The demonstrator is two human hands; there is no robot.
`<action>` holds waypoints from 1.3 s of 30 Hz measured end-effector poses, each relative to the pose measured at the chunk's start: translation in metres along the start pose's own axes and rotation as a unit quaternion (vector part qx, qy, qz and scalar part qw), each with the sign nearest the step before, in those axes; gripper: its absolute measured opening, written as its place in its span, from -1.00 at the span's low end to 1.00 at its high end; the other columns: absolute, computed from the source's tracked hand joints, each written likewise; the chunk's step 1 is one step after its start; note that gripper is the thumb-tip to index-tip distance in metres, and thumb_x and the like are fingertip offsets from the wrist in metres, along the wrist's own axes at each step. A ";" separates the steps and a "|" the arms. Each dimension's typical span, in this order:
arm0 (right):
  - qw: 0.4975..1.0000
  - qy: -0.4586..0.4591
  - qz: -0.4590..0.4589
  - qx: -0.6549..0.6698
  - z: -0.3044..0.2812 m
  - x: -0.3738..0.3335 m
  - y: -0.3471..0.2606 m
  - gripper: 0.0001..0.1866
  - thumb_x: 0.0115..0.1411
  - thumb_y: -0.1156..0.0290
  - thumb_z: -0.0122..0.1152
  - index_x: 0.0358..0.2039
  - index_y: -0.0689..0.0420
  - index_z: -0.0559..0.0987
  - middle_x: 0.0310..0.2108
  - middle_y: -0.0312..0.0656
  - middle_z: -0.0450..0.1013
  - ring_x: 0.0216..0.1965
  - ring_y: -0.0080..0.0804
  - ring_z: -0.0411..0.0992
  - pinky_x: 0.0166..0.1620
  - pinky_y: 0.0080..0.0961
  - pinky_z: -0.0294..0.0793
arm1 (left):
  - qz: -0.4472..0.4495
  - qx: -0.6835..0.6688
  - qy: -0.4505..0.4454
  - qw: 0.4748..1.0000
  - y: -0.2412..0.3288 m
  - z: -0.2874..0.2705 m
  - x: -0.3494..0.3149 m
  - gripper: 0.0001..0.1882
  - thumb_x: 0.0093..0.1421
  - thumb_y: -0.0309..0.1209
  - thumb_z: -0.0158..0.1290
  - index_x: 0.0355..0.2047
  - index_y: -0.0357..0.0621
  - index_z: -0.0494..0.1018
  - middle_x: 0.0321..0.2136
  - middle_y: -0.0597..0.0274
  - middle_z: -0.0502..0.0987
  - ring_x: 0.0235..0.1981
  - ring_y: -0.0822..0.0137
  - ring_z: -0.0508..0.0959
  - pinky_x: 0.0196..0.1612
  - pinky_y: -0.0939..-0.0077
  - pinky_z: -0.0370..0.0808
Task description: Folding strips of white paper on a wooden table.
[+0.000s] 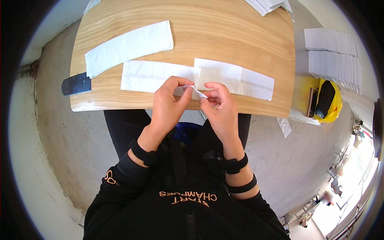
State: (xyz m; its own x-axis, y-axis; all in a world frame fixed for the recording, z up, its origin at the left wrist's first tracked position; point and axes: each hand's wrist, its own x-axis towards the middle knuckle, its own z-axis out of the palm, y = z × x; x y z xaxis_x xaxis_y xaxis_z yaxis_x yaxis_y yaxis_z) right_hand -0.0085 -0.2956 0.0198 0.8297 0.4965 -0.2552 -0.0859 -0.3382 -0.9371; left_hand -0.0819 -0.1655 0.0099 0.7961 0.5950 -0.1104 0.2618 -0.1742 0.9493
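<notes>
Near the table's front edge, my left hand (170, 104) pinches the raised edge of a white folded paper (150, 76) between thumb and fingers. My right hand (222, 108) is closed on a small folded corner of white paper just beside it, thumb against the fingers. The paper between my fingertips is creased and tilted up. To the right lies another long white paper piece (252, 82) with a fold line across it, its left end meeting the first one. My fingers hide how the two join.
A pile of long white papers (130, 46) lies at the back left, over a dark flat object (77, 84). More white papers (268, 5) sit at the far right corner. Beyond the table's right side stand stacked white paper bundles (334, 64) and a yellow bag (336, 104).
</notes>
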 end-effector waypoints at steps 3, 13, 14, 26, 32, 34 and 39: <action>1.000 -0.008 0.014 -0.004 0.000 0.000 -0.002 -0.69 0.11 0.57 0.19 -0.09 0.19 0.47 -0.37 -0.19 0.53 -0.34 -0.51 0.49 -0.22 -0.58 0.46 | -0.009 -0.032 0.002 0.999 -0.005 0.000 0.000 -0.89 0.16 -0.50 0.11 -0.30 -0.26 0.50 -0.38 0.19 0.58 -0.44 0.45 0.50 -0.41 0.59 0.43; 0.999 0.016 0.028 0.003 -0.006 0.001 0.004 -0.74 0.11 0.57 0.19 -0.15 0.20 0.50 -0.37 -0.18 0.54 -0.39 -0.51 0.48 -0.27 -0.59 0.47 | -0.058 -0.122 0.000 0.991 -0.011 -0.009 0.003 -0.89 0.23 -0.52 0.01 -0.25 -0.26 0.47 -0.31 0.23 0.59 -0.24 0.48 0.49 -0.08 0.57 0.40; 0.999 0.018 0.027 0.003 -0.007 0.002 0.005 -0.74 0.11 0.57 0.19 -0.15 0.20 0.50 -0.37 -0.18 0.54 -0.39 -0.51 0.48 -0.27 -0.59 0.47 | -0.057 -0.123 -0.001 0.991 -0.011 -0.012 0.003 -0.89 0.23 -0.52 0.01 -0.25 -0.26 0.47 -0.31 0.23 0.59 -0.24 0.48 0.49 -0.08 0.57 0.40; 0.997 0.037 -0.039 -0.058 -0.010 0.003 0.010 -0.79 0.14 0.52 0.17 -0.19 0.22 0.52 -0.38 -0.18 0.47 -0.41 -0.48 0.46 -0.33 -0.57 0.42 | -0.117 -0.170 0.073 0.976 -0.037 -0.074 0.006 -0.85 0.35 -0.39 -0.07 -0.18 -0.20 0.42 -0.23 0.34 0.48 -0.15 0.53 0.42 -0.01 0.56 0.36; 0.992 0.077 -0.001 -0.100 -0.014 0.009 0.007 -0.84 0.16 0.41 0.24 -0.29 0.21 0.54 -0.39 -0.16 0.43 -0.41 -0.43 0.44 -0.35 -0.54 0.40 | -0.130 -0.257 0.103 0.952 -0.033 -0.067 0.004 -0.87 0.33 -0.40 -0.03 -0.21 -0.18 0.42 -0.28 0.37 0.49 -0.22 0.58 0.39 -0.09 0.64 0.31; 0.987 0.119 -0.056 -0.095 -0.021 0.012 0.009 -0.84 0.17 0.39 0.23 -0.31 0.21 0.55 -0.42 -0.17 0.42 -0.42 -0.43 0.44 -0.34 -0.51 0.41 | -0.110 -0.264 0.087 0.954 -0.031 -0.058 0.007 -0.89 0.33 -0.41 -0.04 -0.22 -0.17 0.41 -0.28 0.38 0.49 -0.23 0.59 0.38 -0.10 0.66 0.30; 0.978 0.152 -0.050 -0.134 -0.048 0.021 0.019 -0.82 0.15 0.38 0.24 -0.28 0.20 0.57 -0.40 -0.16 0.46 -0.42 -0.42 0.46 -0.33 -0.50 0.43 | -0.071 -0.228 0.026 0.971 -0.034 -0.037 0.023 -0.87 0.36 -0.39 -0.09 -0.20 -0.15 0.40 -0.23 0.36 0.48 -0.19 0.58 0.40 -0.04 0.65 0.30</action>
State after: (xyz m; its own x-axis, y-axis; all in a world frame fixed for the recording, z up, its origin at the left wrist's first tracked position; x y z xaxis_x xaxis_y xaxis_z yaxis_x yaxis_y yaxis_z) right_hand 0.0338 -0.3299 0.0076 0.9556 0.2910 -0.0457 0.1173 -0.5182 -0.8472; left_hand -0.0924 -0.1168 -0.0145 0.7377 0.6291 -0.2451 0.0886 0.2696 0.9589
